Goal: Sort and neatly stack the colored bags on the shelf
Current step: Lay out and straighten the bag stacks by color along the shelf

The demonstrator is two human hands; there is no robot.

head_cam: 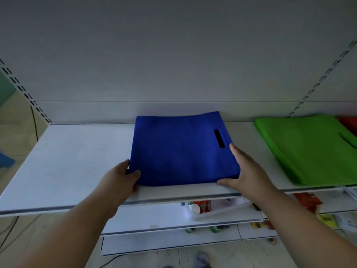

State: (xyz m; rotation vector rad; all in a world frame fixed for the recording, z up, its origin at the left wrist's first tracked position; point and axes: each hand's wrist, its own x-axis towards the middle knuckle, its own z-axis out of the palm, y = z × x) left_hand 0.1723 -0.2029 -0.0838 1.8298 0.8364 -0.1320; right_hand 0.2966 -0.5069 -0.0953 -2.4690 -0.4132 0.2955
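Nearest of all, two bare forearms reach up and forward over the front edge of the white flat metal shelf [67, 163]. The left hand [120, 178] grasps the near left corner of the blue flat non-woven fabric bag [179, 149]: its thumb lies on top of the cloth and its fingers curl round the corner's edge. The right hand [245, 169] is released, its fingers straight along the bag's right side and its thumb stretched along the near edge at the right corner, pressing rather than gripping. The blue bag lies flat on the shelf, about midway between its left and right ends, its near edge just behind the shelf's front edge and its far edge close to the back panel; a dark oval handle slot [219, 138] is cut near its right side. It may be a thin stack rather than one bag; I cannot tell. Further right on the same shelf, well apart from the blue one, sits a stack of green flat non-woven bags [309, 149], their layered edges showing along the front and left. Behind that stack, at the far right edge, a bit of something red [347, 122] shows, too blurred to make out.
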